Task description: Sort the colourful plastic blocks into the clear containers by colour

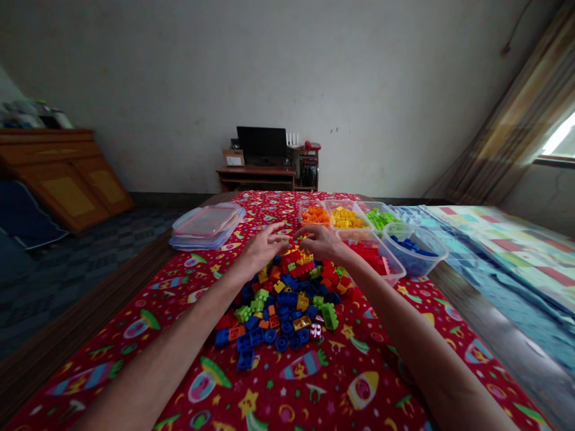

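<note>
A mixed heap of toy building bricks (287, 299) in blue, red, green, yellow and orange lies on the red patterned tablecloth (251, 401). My left hand (268, 244) hovers at the far left side of the heap, its fingers stretched out and apart, nothing visible in them. Opposite it, my right hand (324, 242) is held over the far right side, with fingers slightly bent and spread. No brick shows in it, though the undersides of the fingers are hidden. The fingertips of the two hands point toward each other with a small gap.
Clear boxes hold orange bricks (315, 215), yellow bricks (347, 218), green bricks (380, 219) and red bricks (371, 256). Blue bricks (411, 245) lie in a round-cornered tub (415, 263) at the right. Stacked plastic lids (206, 224) sit at the left.
</note>
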